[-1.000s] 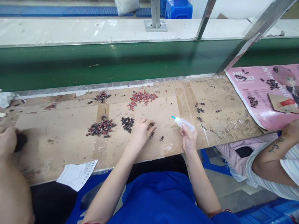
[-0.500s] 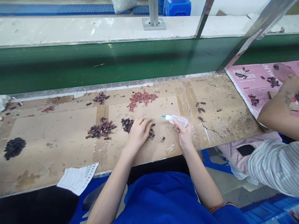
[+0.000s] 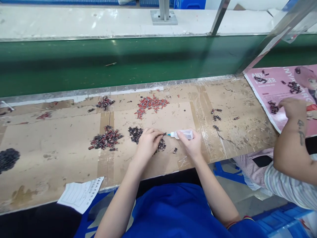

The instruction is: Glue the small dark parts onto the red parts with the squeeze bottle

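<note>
My right hand (image 3: pixel 193 143) is closed around a clear squeeze bottle (image 3: pixel 185 134) with a white cap and a blue nozzle tip. The nozzle points left and meets a small dark part (image 3: pixel 164 134) pinched between the thumb and fingers of my left hand (image 3: pixel 149 140). A heap of small black parts (image 3: pixel 135 134) lies to the left of that hand, and more of them (image 3: pixel 161 145) show under its fingers. One loose dark part (image 3: pixel 175 150) rests on the cardboard below the bottle. Beyond my hands spreads a pile of small red parts (image 3: pixel 151 105).
Red-and-black parts (image 3: pixel 106 138) are heaped on the left, with a black pile (image 3: pixel 9 160) farther out. A paper slip (image 3: pixel 81 195) overhangs the front edge. Several dark parts (image 3: pixel 217 118) lie right. A co-worker's arm (image 3: pixel 294 132) reaches over a pink poster (image 3: pixel 264 94). A green strip (image 3: pixel 123 62) runs behind.
The bottle has moved left and down, bringing its nozzle to my left fingertips. A small dark part now shows in that pinch. The co-worker's hand has shifted left on the poster.
</note>
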Demonstrator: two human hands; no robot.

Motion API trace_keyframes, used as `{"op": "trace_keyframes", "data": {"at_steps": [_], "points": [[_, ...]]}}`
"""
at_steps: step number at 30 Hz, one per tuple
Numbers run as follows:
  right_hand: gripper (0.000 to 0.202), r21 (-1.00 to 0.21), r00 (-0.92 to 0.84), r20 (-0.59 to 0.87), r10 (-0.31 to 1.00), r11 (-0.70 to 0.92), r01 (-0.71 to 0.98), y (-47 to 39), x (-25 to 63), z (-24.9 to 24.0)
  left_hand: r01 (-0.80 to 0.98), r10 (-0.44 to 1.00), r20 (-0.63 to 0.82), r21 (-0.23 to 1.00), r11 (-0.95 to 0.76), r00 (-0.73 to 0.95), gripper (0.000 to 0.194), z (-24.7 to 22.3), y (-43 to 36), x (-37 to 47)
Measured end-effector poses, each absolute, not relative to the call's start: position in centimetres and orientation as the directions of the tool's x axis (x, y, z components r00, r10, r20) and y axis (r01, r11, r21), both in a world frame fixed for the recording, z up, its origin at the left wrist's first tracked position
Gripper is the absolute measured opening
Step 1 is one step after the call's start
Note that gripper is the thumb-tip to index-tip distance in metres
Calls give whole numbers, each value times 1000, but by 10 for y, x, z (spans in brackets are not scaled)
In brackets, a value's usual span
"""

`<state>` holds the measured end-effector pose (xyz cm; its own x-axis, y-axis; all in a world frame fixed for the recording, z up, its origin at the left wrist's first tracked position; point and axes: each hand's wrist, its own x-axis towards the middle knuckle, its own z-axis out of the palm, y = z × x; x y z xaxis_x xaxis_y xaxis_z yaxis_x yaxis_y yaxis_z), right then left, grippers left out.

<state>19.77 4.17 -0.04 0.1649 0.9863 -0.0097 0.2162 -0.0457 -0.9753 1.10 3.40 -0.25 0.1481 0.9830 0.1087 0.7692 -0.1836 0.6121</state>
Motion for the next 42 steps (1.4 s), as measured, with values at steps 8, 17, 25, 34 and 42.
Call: {"op": "trace_keyframes", "data": {"at_steps": [8,17,25,34,42], "points": [[32,-959,154,4,988,-40,280,43,195,-1,758,988,77,635,-153,135,17,0,37,10],[28,-951,154,39,987,-11,310,41,194,0,758,989,74,636,-145,127,15,0,38,9],[29,-956,165,27,986,-23,291,42,196,0,750,991,58,649,-127,117,14,3,38,10],[29,-958,128,3,992,-34,285,42,194,1,738,990,67,661,-137,125,12,2,39,9],[28,-963,166,8,986,-37,266,42,195,2,728,990,79,671,-141,118,12,1,39,9]]}}
